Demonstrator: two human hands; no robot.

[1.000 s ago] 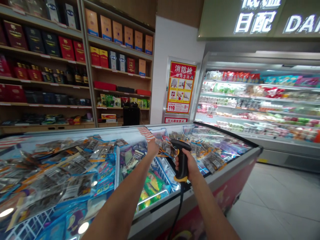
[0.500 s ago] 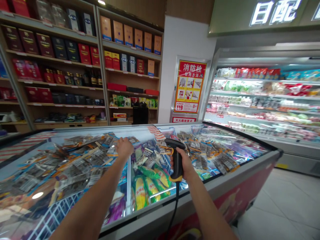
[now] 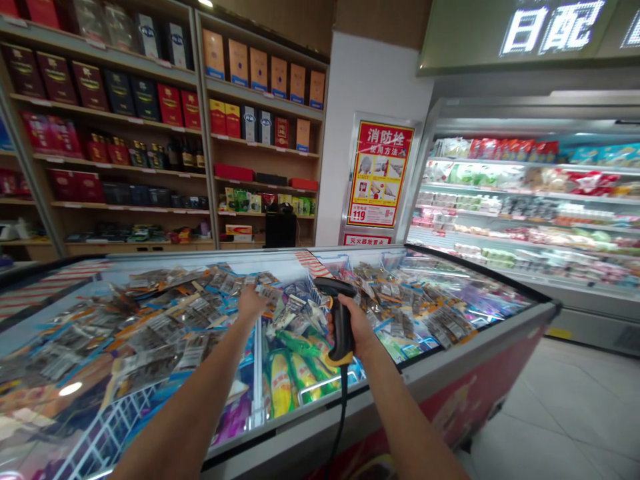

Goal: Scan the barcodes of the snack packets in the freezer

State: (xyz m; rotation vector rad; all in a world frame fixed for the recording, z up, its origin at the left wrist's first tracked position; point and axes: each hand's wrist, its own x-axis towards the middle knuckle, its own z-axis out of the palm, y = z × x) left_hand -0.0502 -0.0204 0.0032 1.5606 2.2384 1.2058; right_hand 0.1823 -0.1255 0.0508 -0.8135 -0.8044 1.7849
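My right hand [image 3: 359, 325] is wrapped round the grip of a black and yellow barcode scanner [image 3: 342, 333], held upright over the freezer. Its dark head points left, and a cable hangs from its base. My left hand [image 3: 251, 301] reaches to the far middle of the freezer top, its fingers closed on the edge of a small clear packet [image 3: 270, 293] with a white label. Most of those fingertips are hidden behind the hand. Many similar flat packets [image 3: 160, 327] with blue and orange edges lie spread to the left, and more packets [image 3: 393, 293] lie to the right.
Yellow corn packs [image 3: 281, 383] in green wrapping lie inside the chest freezer [image 3: 450, 377] below the scanner. White wire baskets [image 3: 113, 427] line it. Shelves with boxes [image 3: 115, 98] stand behind, a red poster [image 3: 383, 175] hangs on the pillar, and a lit chilled cabinet [image 3: 530, 220] stands right.
The small packet is now lifted at my left fingers and turned to the right. My right hand has shifted left with the scanner, bringing its head closer to the packet.
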